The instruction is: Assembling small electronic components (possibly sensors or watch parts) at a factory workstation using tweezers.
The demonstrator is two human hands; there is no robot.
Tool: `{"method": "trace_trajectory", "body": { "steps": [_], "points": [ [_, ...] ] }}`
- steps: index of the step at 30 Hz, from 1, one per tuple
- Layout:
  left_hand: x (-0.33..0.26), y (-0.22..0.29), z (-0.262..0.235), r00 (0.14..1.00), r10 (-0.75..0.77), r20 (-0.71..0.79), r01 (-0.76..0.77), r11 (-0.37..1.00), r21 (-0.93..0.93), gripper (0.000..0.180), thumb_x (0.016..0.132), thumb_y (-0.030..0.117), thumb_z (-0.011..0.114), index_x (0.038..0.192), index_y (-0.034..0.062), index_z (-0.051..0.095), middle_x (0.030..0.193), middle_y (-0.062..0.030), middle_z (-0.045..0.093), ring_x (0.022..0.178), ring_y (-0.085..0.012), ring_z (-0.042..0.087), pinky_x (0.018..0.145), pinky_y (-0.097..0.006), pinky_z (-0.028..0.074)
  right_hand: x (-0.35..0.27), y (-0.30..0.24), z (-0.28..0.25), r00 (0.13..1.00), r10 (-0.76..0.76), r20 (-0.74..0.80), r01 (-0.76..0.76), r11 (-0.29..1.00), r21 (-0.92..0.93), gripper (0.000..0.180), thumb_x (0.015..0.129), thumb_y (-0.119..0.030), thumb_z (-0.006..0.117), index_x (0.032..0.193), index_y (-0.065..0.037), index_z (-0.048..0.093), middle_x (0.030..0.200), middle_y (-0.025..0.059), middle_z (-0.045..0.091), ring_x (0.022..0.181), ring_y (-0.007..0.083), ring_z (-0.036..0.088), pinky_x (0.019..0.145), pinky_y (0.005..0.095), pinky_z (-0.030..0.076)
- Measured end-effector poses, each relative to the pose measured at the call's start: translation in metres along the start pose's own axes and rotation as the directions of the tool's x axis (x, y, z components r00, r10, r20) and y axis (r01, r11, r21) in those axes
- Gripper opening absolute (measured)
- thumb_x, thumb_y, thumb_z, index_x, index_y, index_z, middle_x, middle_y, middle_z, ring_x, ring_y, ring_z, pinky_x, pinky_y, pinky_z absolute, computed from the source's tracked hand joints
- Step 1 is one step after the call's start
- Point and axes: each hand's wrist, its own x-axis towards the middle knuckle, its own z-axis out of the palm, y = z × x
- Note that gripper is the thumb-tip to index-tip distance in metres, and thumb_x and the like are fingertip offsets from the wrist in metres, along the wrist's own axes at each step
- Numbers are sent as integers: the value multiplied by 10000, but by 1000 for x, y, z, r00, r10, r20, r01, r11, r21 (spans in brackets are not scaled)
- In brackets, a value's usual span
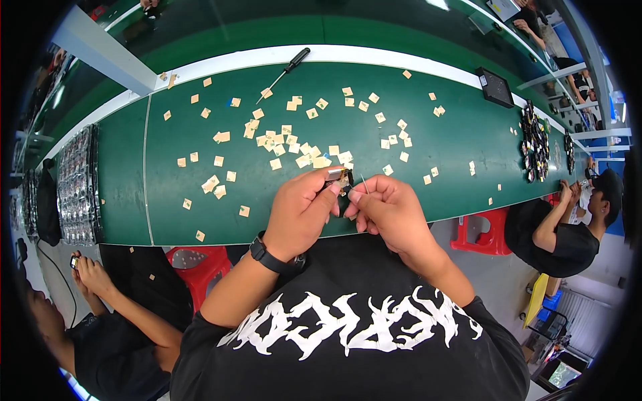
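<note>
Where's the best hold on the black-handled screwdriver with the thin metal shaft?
Likely its thick black handle, from above on the right: it slants across the white ledge, while the thin metal shaft points lower-left over the green tabletop, meeting a tan square.

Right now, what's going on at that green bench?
A person's left hand holds a small, partly silver gadget at the near edge of the green bench, while the right hand pinches a thin rod-like thing beside it. Small tan squares lie scattered ahead, with a screwdriver toward the far edge. A co-worker at left holds a small object.
</note>
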Motion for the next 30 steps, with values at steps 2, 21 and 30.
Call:
{"method": "trace_trajectory", "body": {
  "steps": [2,21,30],
  "points": [
    [0,0,-1,1000,-25,19,25,999,-20,255,1000,104,540,1178,-29,665,790,-52,644,625,-104,589,569,-264,472,0,-1,0,1000,-9,-4,9,1000,-25,124,983,-106,623,991,17,620,812,55,692,566,69,592,472,203,416],
    [4,3,-1,980,-196,18,194,946,-258,230,1021,97,506,1141,-43,644,895,-76,689,605,-65,572,494,-202,441,4,4,-9,938,-339,-77,338,941,-35,153,963,-88,681,1076,3,632,828,-3,638,682,39,537,602,211,428],
    [2,4,6,999,36,-21,-34,995,88,176,988,79,568,1094,5,687,762,-5,650,599,-54,572,522,-217,424,25,-37,0,663,-691,289,651,341,-678,171,842,-91,763,1006,-66,722,774,69,599,659,227,589,592,332,472]
  ]
}}
